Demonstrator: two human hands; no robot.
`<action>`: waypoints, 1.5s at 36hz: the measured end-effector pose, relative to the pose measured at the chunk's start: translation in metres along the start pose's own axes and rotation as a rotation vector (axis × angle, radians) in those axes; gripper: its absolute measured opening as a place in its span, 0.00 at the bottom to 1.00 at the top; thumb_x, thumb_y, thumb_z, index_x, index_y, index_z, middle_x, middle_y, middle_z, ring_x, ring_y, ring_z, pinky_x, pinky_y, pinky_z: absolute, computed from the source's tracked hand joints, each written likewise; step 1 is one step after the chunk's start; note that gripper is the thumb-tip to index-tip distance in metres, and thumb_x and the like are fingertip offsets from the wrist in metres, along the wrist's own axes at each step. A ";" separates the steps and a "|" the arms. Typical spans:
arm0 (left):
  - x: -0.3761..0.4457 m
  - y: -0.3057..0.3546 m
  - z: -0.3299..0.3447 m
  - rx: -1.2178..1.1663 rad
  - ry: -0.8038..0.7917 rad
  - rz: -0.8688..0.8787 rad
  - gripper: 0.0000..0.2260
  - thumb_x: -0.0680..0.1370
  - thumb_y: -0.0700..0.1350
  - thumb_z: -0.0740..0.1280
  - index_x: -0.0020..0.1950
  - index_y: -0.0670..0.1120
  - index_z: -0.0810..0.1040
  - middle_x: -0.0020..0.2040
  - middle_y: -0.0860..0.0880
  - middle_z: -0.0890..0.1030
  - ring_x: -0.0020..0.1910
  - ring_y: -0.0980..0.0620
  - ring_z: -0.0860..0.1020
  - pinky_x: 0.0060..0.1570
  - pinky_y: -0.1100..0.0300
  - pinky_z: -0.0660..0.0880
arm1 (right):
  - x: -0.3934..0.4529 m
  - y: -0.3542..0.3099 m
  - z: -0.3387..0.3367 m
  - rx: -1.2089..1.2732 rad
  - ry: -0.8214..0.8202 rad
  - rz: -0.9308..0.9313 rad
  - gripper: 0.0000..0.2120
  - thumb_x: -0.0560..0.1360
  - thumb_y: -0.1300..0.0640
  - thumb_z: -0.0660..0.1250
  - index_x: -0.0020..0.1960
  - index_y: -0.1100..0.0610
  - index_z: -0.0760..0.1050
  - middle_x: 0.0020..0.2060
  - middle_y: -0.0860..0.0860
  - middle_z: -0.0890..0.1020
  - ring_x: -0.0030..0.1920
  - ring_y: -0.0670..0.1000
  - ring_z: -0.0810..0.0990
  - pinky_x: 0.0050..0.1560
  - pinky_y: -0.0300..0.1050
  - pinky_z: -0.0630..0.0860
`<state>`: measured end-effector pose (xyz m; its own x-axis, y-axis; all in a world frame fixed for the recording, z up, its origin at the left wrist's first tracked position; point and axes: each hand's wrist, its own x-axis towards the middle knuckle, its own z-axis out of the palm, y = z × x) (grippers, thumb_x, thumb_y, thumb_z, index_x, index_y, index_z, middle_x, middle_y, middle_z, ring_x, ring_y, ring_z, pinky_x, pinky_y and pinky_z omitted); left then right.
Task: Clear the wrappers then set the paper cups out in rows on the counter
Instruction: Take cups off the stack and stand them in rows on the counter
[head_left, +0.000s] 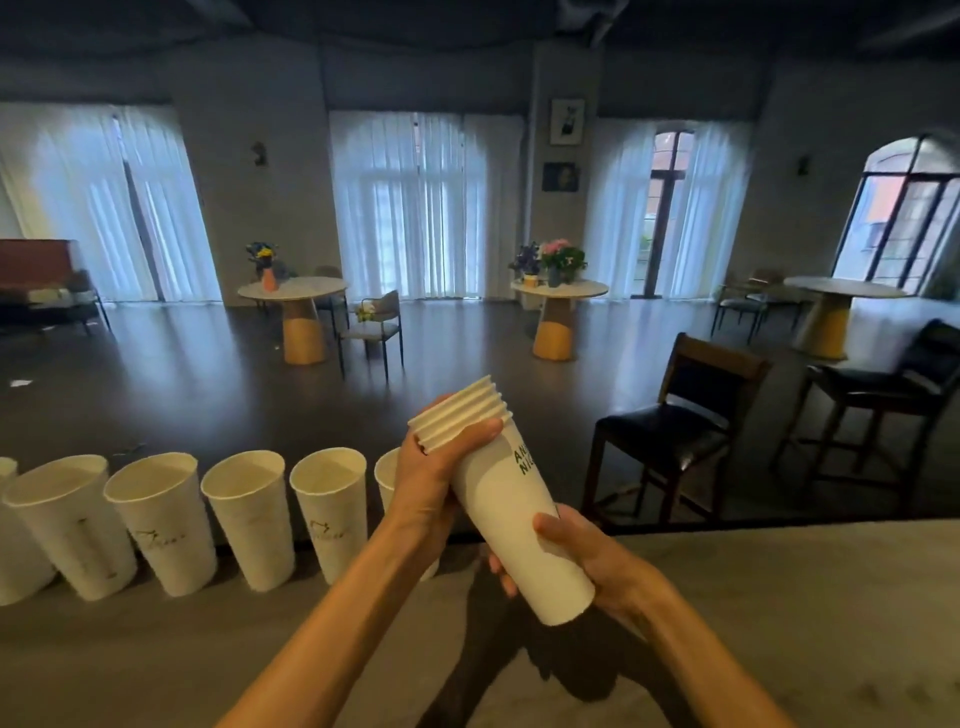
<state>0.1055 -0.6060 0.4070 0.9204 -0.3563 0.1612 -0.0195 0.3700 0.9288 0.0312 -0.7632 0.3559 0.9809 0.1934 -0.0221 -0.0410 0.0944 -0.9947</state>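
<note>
A stack of nested white paper cups (511, 499) is held tilted above the grey counter (753, 613), rims pointing up and to the left. My left hand (434, 475) grips the stack near the rims, fingers curled round the top cups. My right hand (592, 558) holds the bottom end of the stack. Along the counter's far edge stands a row of several upright white paper cups (249, 514), running from the left edge to behind my left wrist. The cup nearest my wrist is partly hidden. No wrappers are in view.
Beyond the counter's far edge are a dark wooden chair (675, 431) and a black stool (872, 395) at the right. Round tables with flowers (293, 291) stand deeper in the room on the dark floor.
</note>
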 end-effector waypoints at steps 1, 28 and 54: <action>0.001 -0.002 0.001 0.020 0.012 0.003 0.38 0.56 0.57 0.80 0.64 0.48 0.77 0.56 0.44 0.84 0.56 0.42 0.83 0.48 0.48 0.83 | 0.000 0.001 -0.002 -0.053 0.022 0.002 0.40 0.64 0.36 0.76 0.66 0.59 0.71 0.50 0.60 0.82 0.46 0.57 0.82 0.51 0.51 0.80; 0.024 -0.007 0.016 0.426 0.086 0.470 0.33 0.62 0.43 0.85 0.60 0.59 0.72 0.54 0.59 0.81 0.53 0.65 0.80 0.50 0.72 0.76 | 0.033 0.008 -0.008 -0.660 0.464 -0.157 0.36 0.59 0.57 0.84 0.54 0.35 0.66 0.48 0.35 0.76 0.49 0.32 0.76 0.41 0.27 0.74; 0.043 0.072 0.019 -0.106 0.391 0.298 0.39 0.54 0.56 0.82 0.63 0.52 0.76 0.56 0.46 0.83 0.54 0.45 0.83 0.50 0.41 0.83 | 0.068 0.082 -0.012 -0.390 0.728 0.191 0.43 0.54 0.53 0.85 0.65 0.43 0.69 0.65 0.49 0.77 0.69 0.57 0.72 0.67 0.67 0.69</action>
<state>0.1358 -0.6112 0.4871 0.9587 0.1184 0.2586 -0.2826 0.4988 0.8194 0.0972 -0.7536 0.2712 0.8471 -0.5177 -0.1201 -0.2813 -0.2452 -0.9278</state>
